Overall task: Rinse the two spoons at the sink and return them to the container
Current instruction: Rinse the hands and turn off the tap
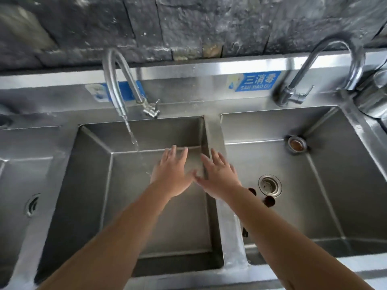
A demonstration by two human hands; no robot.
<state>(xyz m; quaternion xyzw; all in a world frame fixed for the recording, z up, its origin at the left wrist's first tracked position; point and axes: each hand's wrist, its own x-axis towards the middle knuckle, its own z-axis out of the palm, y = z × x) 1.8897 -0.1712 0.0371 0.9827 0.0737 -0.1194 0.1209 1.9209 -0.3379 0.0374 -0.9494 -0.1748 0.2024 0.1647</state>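
Observation:
Both my hands are held out flat over the steel sink, fingers spread and holding nothing. My left hand [172, 172] hovers over the middle basin [94, 185], just right of a thin stream of water [132, 137] running from the bent tap [117, 80]. My right hand [219, 176] is above the divider [228, 231] between the middle and right basins, its thumb nearly touching my left hand. No spoon and no container can be seen in this view.
The right basin [335, 185] has a round drain [269, 185], an overflow fitting [297, 144] and two dark round objects [269, 200] beside my right forearm. A second tap [335, 59] stands behind it. A third basin [21, 185] lies at the left. A dark stone wall rises behind.

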